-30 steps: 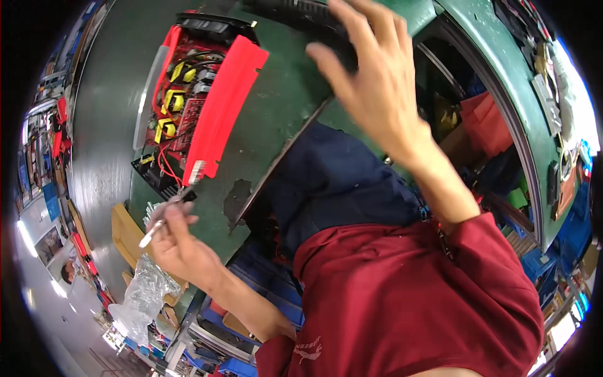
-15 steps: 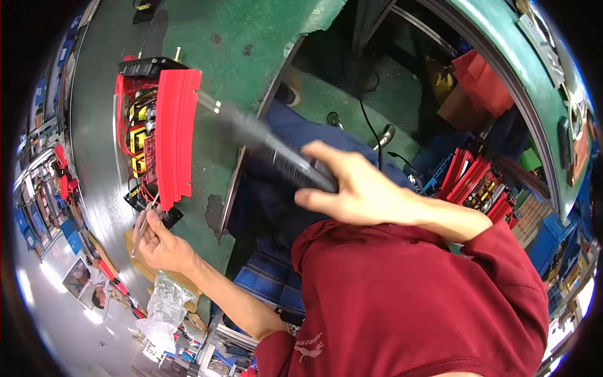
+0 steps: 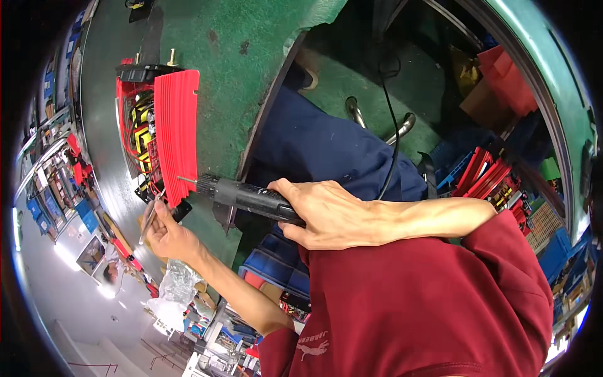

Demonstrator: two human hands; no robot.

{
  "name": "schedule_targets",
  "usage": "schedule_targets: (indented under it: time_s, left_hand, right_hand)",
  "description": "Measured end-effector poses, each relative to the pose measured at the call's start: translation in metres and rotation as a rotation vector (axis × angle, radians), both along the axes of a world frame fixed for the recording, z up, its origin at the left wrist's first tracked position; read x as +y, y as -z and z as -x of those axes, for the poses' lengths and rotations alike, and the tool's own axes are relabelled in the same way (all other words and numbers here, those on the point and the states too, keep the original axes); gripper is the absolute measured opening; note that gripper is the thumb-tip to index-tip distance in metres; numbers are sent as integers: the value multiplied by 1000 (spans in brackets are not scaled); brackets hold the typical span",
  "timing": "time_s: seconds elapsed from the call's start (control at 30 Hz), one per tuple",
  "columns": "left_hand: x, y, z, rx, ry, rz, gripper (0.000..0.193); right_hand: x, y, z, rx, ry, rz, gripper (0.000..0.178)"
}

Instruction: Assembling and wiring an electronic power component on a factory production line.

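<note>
A black electric screwdriver [image 3: 242, 196] is gripped at its rear by my right hand [image 3: 336, 213], its body pointing left. Its thin bit reaches the lower right edge of a red ribbed metal housing [image 3: 178, 125]; exact contact with a screw is too small to tell. The housing stands on the green bench, with a circuit board carrying yellow-wrapped parts [image 3: 143, 138] along its left side and a black end panel [image 3: 147, 73] at its far end. Close to the near end, my left hand [image 3: 171, 239] pinches a pair of metal tweezers [image 3: 148, 221].
The bench edge [image 3: 267, 103] runs just right of the housing. A black cord [image 3: 391, 125] hangs beside my legs. More red housings [image 3: 480, 173] stand in a crate at right, and clear plastic wrap [image 3: 177, 286] lies past my left forearm.
My right hand has brought the screwdriver down and left, its bit going from the housing's upper right edge to its lower end. My left hand stays near the near end with the tweezers.
</note>
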State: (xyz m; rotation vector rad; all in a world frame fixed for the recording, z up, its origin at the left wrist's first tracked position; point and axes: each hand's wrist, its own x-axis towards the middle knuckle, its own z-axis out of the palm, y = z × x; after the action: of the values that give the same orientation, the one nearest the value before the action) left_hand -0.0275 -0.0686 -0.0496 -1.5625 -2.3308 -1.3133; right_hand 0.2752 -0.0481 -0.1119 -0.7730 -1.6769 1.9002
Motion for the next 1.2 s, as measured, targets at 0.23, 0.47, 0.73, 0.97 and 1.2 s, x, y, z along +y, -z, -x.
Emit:
schedule_targets:
  time_s: [0.23, 0.47, 0.73, 0.97, 1.2]
  left_hand:
    - [-5, -12, -6, 12, -116, 71, 18]
    - [-2, -1, -31, -131, -90, 71, 9]
    - [0, -14, -24, -230, 36, 57, 16]
    - [5, -16, -15, -221, 149, 75, 23]
    - [12, -11, -18, -196, 106, 48, 19]
  right_hand:
    - [18, -12, 6, 71, -171, 294, 47]
    - [27, -18, -10, -60, -245, 579, 58]
    - [33, -30, -6, -164, -266, 636, 83]
    - [40, -24, -12, -277, -351, 617, 93]
    - [35, -15, -52, -227, 8, 317, 76]
